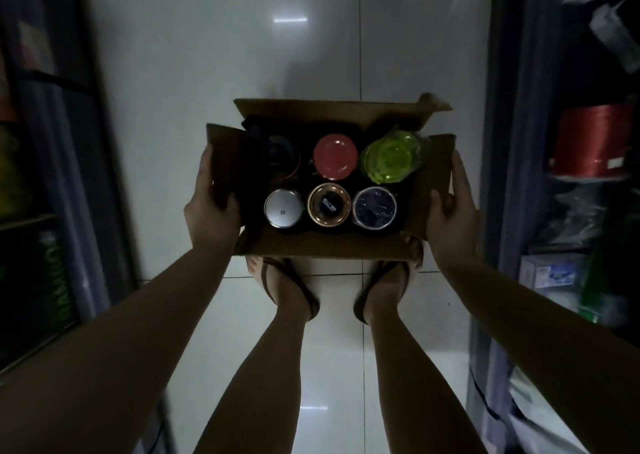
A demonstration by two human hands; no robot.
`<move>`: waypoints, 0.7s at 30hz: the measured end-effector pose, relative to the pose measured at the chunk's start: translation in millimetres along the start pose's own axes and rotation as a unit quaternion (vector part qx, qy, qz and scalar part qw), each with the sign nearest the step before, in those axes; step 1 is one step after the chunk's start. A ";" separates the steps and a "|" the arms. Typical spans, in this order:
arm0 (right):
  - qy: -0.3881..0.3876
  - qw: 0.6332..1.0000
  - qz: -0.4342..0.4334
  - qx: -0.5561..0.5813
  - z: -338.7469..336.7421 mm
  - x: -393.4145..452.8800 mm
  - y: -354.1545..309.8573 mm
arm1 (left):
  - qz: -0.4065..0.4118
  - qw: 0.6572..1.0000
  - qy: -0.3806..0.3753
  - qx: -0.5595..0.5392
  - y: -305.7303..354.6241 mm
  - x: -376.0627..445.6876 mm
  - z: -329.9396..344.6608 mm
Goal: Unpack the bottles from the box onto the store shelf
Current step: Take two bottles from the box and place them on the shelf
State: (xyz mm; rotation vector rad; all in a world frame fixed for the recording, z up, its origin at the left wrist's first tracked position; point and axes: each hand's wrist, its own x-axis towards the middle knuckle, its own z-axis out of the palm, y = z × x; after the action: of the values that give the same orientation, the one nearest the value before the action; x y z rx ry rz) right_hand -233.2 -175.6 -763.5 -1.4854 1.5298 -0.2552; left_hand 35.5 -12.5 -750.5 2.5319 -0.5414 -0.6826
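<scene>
While both hands' fingers clamp side flaps, box (329,246) of bottles (335,156) sits between them.

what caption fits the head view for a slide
Both hands, left and right, hold an open cardboard box of six bottles between store shelves.

Open cardboard box (325,246), flaps spread outward, seen from above with six upright bottles in two rows of three. Far row, relative to the box's near wall: dark-lidded bottle (277,154) at left, red lid (335,157) in the middle, translucent green lid (391,157) at right. Near row: white lid (284,208), black gold-rimmed lid (329,205), dark blue lid (374,208).
</scene>
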 end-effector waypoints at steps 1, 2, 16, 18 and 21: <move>-0.007 1.000 0.003 -0.001 -0.7 -1.5 4.9 | -0.016 1.000 0.006 0.000 -2.7 -2.4 2.8; -0.013 1.000 0.004 -0.005 -1.5 -3.4 8.1 | -0.030 1.000 0.010 0.000 -4.3 -4.7 4.7; -0.023 0.989 -0.079 -0.121 -18.1 -15.4 -52.3 | 0.171 0.983 -0.068 -0.022 53.9 -31.8 -7.1; -0.064 0.992 -0.057 -0.098 -16.1 -22.8 -62.9 | 0.182 0.976 -0.098 -0.074 74.3 -37.0 1.8; -0.089 0.995 -0.014 -0.049 -7.0 -36.1 -65.3 | 0.183 0.963 -0.159 -0.116 103.2 -42.6 19.8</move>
State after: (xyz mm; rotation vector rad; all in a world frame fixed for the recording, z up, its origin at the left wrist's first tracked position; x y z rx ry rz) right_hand -202.1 -163.3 -696.4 -1.5642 1.3964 -0.0624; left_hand -35.0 -82.9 -696.4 2.0383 -0.9503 -0.9523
